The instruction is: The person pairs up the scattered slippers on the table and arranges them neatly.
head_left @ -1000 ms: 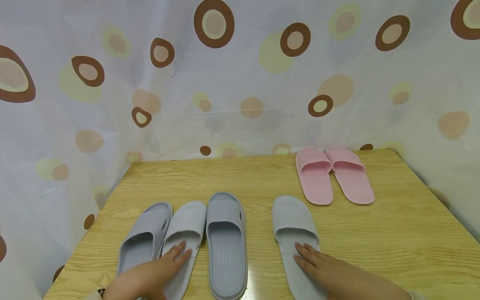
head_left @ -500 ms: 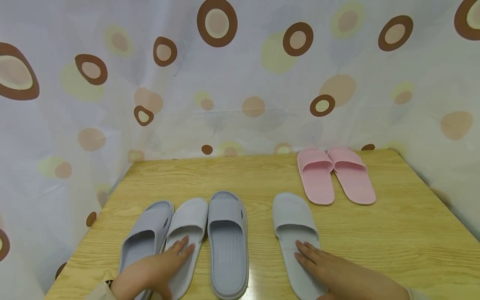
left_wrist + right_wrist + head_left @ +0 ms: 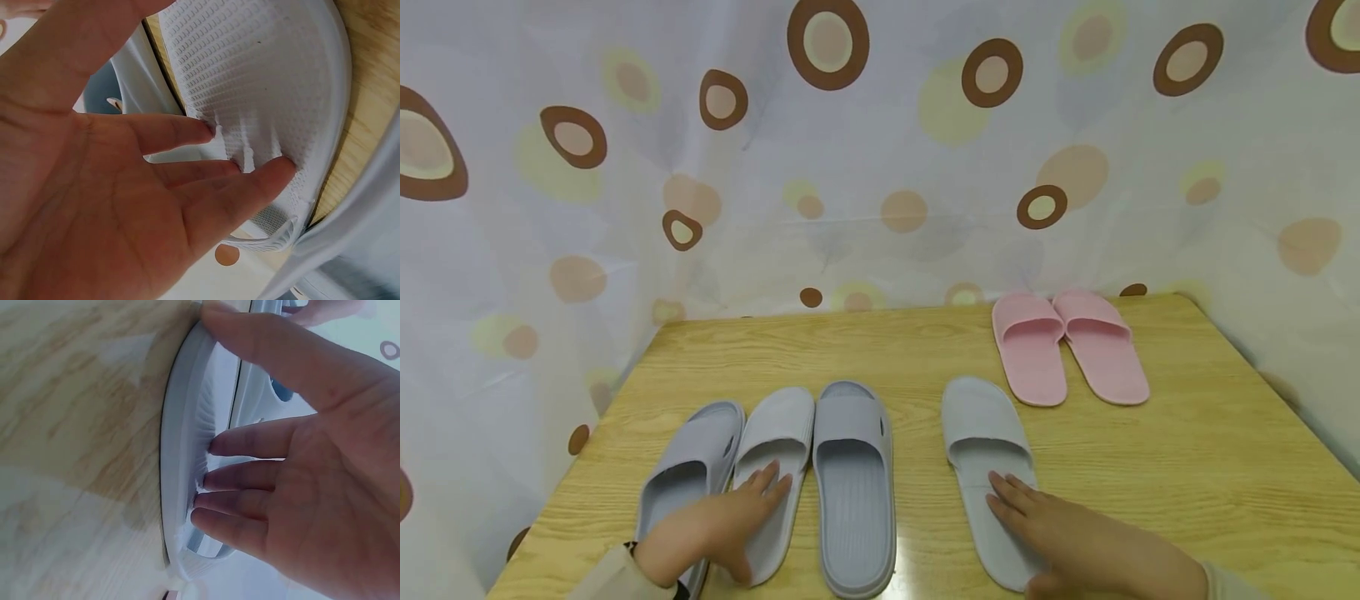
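Observation:
Two white slippers lie on the table, the left one (image 3: 775, 417) between two grey slippers and the right one (image 3: 981, 412) apart from them. My left hand (image 3: 730, 517) presses its spread, straight fingertips on the left white slipper's insole (image 3: 269, 81), behind the strap. On the right white slipper my right hand (image 3: 1075, 533) rests its fingertips in the same way; the right wrist view shows its fingers (image 3: 250, 440) straight against the insole, the thumb by the heel end. Part of the left grey slipper (image 3: 688, 475) is hidden by my left hand and forearm.
Another grey slipper (image 3: 853, 492) lies right of the left white one, their front parts close together. A pair of pink slippers (image 3: 1067, 350) sits at the back right of the wooden table (image 3: 1195, 450). A patterned sheet (image 3: 895, 150) rises behind the table and along its sides.
Both white slippers have slid a little away from me, with my hands moving forward on them. The grey and pink slippers keep their places on the table.

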Demonstrator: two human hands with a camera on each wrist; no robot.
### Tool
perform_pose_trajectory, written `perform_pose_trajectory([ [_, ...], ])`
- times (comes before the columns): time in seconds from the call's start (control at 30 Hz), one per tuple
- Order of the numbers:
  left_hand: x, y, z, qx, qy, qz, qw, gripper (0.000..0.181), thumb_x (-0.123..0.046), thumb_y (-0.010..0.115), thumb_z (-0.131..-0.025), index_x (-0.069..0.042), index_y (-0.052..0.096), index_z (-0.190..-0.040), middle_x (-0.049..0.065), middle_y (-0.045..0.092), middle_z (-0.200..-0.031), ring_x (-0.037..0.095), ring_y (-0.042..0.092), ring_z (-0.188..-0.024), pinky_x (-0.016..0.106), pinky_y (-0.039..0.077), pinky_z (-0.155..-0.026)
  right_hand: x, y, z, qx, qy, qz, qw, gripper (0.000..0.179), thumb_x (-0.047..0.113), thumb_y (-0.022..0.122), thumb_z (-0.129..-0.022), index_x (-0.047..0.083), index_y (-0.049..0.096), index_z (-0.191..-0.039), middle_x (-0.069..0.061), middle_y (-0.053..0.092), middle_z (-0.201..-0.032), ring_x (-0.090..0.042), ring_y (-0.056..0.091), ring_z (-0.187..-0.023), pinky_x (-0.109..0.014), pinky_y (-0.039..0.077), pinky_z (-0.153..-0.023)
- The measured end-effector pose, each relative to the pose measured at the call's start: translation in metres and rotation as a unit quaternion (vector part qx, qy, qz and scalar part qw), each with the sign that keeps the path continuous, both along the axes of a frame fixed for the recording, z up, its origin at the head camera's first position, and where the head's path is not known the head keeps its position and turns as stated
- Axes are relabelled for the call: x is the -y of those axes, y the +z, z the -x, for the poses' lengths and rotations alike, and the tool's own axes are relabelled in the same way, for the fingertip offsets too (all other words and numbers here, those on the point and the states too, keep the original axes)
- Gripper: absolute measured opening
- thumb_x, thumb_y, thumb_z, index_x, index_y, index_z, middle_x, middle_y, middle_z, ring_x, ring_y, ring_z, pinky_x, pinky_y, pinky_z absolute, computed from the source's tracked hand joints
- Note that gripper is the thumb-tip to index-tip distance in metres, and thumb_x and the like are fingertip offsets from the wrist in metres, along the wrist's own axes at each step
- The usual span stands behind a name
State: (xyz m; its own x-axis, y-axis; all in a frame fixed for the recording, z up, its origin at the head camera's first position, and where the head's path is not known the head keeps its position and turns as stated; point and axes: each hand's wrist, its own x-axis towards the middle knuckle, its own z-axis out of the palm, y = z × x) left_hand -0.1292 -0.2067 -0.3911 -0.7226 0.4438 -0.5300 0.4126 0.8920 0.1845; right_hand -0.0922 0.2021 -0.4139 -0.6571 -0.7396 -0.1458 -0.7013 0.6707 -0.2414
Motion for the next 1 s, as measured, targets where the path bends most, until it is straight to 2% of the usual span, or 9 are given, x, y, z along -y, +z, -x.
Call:
perform_pose_trajectory([
  [0.37, -0.009, 0.012, 0.006, 0.008, 0.006, 0.012, 0.9999, 0.114, -0.014, 0.093, -0.059, 0.007, 0.024, -0.148, 0.03, 0.014, -0.154, 0.047, 0.023, -0.138, 0.055, 0.034, -0.105, 0.002, 0.002, 0.013, 0.007, 0.006, -0.006, 0.9999, 0.084, 0.04, 0.081, -0.075, -0.008, 0.047, -0.136, -0.03, 0.038, -0.144, -0.045, 0.042, -0.128, -0.05, 0.043, -0.098],
  [0.8, -0.017, 0.015, 0.018, 0.008, 0.009, 0.025, 0.9996, 0.114, -0.016, 0.093, -0.059, 0.009, 0.024, -0.147, 0.033, 0.015, -0.152, 0.049, 0.021, -0.138, 0.058, 0.031, -0.105, 0.009, 0.01, 0.025, 0.022, -0.007, 0.003, 0.9997, 0.082, 0.025, 0.083, -0.07, -0.014, 0.047, -0.132, -0.035, 0.037, -0.141, -0.049, 0.04, -0.128, -0.053, 0.039, -0.101],
  [1.0, -0.021, 0.019, 0.021, 0.008, 0.007, 0.034, 0.9994, 0.113, -0.016, 0.092, -0.06, 0.009, 0.025, -0.147, 0.033, 0.015, -0.152, 0.049, 0.022, -0.138, 0.057, 0.032, -0.105, 0.012, 0.013, 0.03, 0.054, -0.024, 0.0, 0.9983, 0.083, 0.023, 0.082, -0.071, -0.014, 0.044, -0.134, -0.036, 0.033, -0.144, -0.05, 0.036, -0.13, -0.055, 0.036, -0.102],
])
